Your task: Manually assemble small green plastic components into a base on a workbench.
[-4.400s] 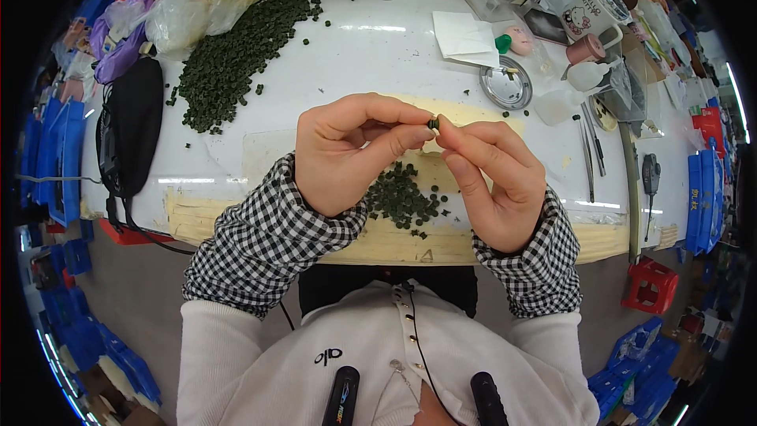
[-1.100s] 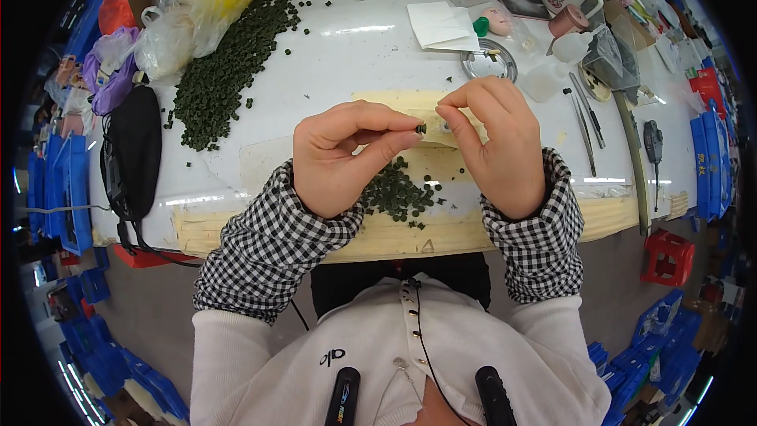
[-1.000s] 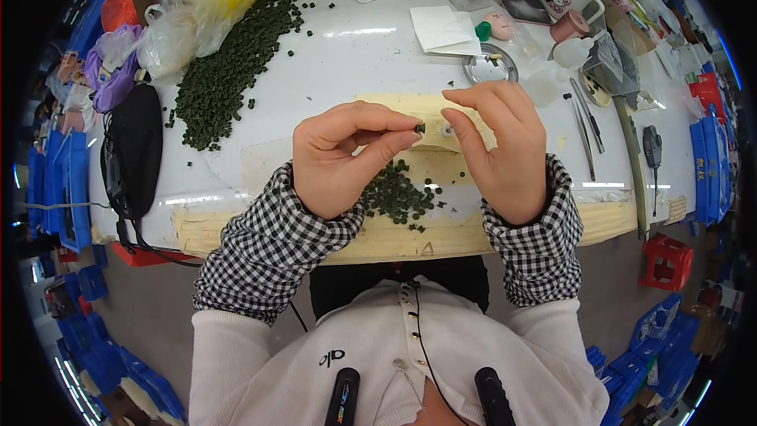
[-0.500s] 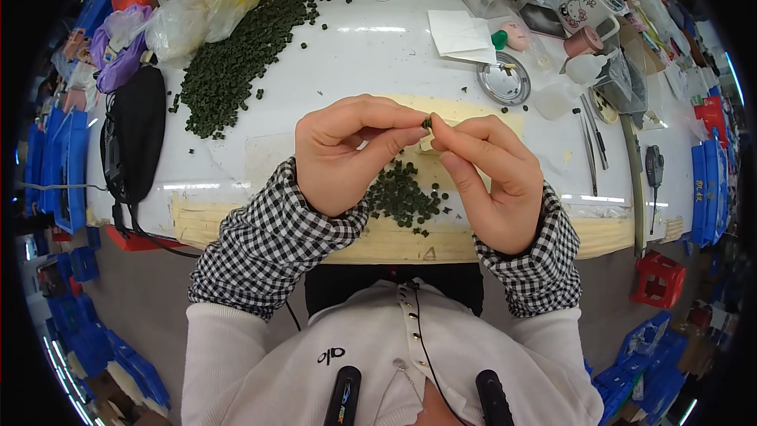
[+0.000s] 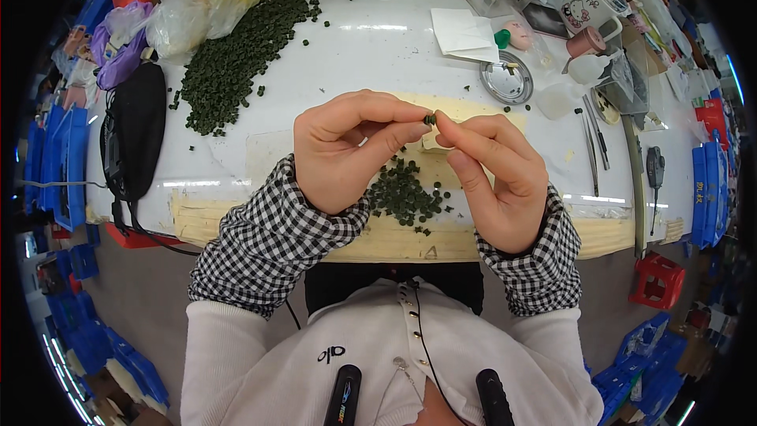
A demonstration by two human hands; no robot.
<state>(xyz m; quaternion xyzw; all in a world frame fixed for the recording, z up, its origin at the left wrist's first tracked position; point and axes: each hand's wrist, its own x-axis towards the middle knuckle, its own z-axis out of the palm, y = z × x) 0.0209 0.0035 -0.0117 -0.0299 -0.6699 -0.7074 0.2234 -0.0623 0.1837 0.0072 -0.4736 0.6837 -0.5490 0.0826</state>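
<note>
Right hand [image 5: 509, 181] has moved in, grip unclear, to the green piece [image 5: 430, 120] the left hand [image 5: 335, 150] pinches.

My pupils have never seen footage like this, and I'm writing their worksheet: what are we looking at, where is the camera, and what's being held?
There is no robot here, just a person's bare hands. The camera sits on the person's head, looking down; its fisheye lens bends straight edges. The left hand pinches a small dark green piece between thumb and forefinger. The right hand has its fingertips right beside it; whether they grip it too is too small to tell. On the white table lie a large heap of similar pieces, a smaller pile near the person, and, to the right, a round metal dish.
</note>
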